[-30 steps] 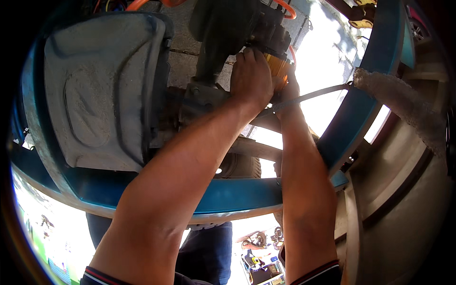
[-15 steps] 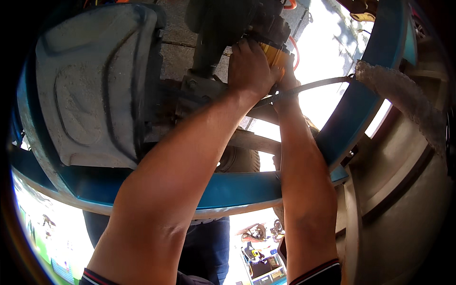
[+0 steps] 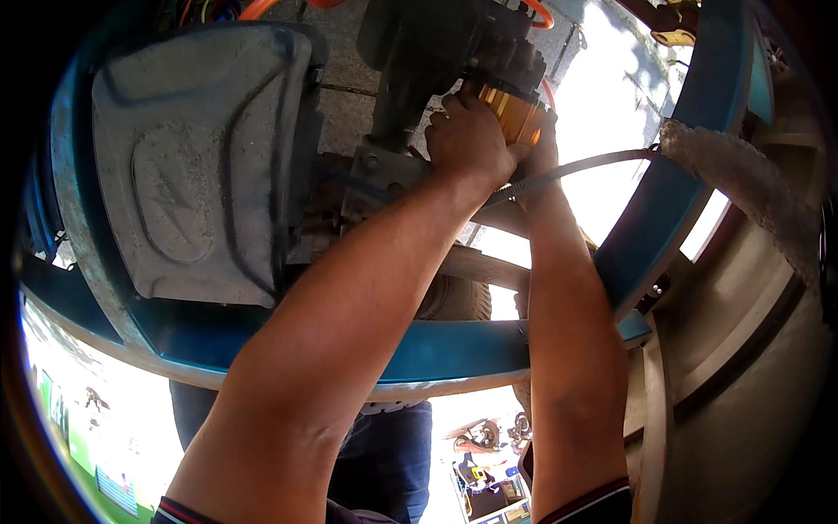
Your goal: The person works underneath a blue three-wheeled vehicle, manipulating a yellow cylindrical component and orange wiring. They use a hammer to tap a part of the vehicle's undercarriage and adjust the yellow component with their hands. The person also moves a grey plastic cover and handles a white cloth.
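Observation:
My left hand (image 3: 471, 140) reaches deep into the frame, its fingers curled around the near left side of an amber, ribbed, cup-like cylinder (image 3: 509, 113). On the cylinder's other side, my right hand (image 3: 545, 147) presses against it, with most of its fingers hidden. The cylinder sits at an angle under a dark, grimy metal housing (image 3: 504, 61) and appears to join it. A thin corrugated black hose (image 3: 585, 163) crosses over my right wrist and runs to the frame on the right.
A big grey moulded tank or cover (image 3: 188, 166) fills the left. Blue frame rails (image 3: 454, 349) curve around the work area at the front and right. Orange hose (image 3: 537, 12) loops at the top. A rough, rusty-looking strip (image 3: 738, 179) overhangs the right rail. Below lies a tray (image 3: 489, 502) of tools.
The whole view has shifted slightly, so everything sits a little lower and further right. Both hands stay on the amber cylinder, and more of its side shows between them.

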`<state>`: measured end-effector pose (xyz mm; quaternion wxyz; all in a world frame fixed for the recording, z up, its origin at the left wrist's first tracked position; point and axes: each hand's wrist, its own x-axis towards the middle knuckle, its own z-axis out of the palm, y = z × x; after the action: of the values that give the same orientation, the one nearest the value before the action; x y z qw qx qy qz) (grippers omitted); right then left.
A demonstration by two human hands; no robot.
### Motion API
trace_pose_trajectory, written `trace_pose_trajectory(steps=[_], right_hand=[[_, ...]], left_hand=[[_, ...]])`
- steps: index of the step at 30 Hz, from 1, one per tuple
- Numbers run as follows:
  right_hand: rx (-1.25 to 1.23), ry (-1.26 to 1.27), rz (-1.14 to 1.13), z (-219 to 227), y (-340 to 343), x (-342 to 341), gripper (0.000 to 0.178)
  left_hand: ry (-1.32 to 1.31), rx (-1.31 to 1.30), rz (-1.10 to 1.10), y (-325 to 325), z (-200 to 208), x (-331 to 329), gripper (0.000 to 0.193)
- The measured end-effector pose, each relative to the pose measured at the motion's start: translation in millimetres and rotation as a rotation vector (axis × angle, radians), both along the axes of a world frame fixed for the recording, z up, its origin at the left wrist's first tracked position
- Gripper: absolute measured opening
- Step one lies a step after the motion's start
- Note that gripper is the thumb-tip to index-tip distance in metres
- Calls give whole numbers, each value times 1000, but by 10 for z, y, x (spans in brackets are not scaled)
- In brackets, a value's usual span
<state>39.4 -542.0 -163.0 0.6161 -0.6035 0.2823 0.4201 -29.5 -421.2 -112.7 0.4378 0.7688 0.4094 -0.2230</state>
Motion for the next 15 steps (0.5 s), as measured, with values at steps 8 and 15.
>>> trace_pose_trajectory(steps=[8, 15], right_hand=[[-128, 58, 82, 29, -13, 55, 80], [-158, -80, 104, -16, -67, 9, 70]], left_hand=[[135, -330, 1, 128, -302, -2, 118], [23, -399, 32, 191, -225, 9, 117]])
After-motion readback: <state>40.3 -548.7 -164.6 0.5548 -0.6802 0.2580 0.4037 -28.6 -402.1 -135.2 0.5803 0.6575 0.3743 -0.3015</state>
